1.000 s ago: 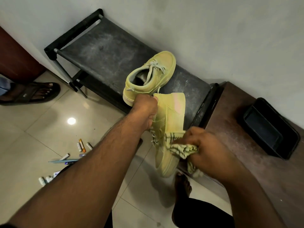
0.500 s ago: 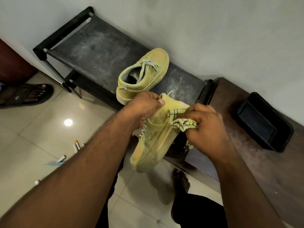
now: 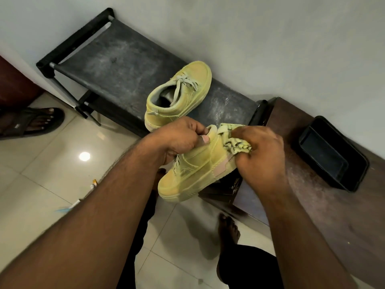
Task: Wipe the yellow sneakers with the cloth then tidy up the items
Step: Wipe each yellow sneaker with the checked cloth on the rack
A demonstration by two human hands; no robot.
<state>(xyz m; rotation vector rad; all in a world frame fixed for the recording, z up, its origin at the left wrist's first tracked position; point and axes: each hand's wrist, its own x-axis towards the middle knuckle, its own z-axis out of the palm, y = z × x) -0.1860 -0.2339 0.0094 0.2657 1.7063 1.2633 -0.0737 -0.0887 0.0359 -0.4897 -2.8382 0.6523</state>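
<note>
The person holds 1 yellow sneaker (image 3: 195, 170) in the air in front of the body, above the tiled floor (image 3: 37, 184), its toe tilted down toward the camera and its heel raised toward the wall. The left hand (image 3: 179, 138) grips it at the collar, fingers curled closed over the rim and the thumb pressed against the outer side. The right hand (image 3: 260, 155) is clenched around a bunched yellow cloth with dark markings (image 3: 237, 142), which it presses against the heel end of the held sneaker; the fingers are wrapped tight on the fabric, and a fold of the cloth sticks out above the knuckles. The second yellow sneaker (image 3: 179, 97) stands upright on the dusty black top of a low shoe rack (image 3: 116, 65) against the wall, near the rack's right end, its toe pointing toward the wall and its laces loose over the tongue. To the right of the rack stands a brown wooden surface (image 3: 333, 205), with a black rectangular tray (image 3: 333, 153) lying on it close to the wall. On the floor at left, a few small tubes or pens (image 3: 93, 184) lie partly hidden behind the left forearm, too small to identify. A sandalled foot (image 3: 35, 122) of another person shows at the left edge, and a bare foot (image 3: 229, 228) of the wearer rests on the tiles below the held sneaker.
</note>
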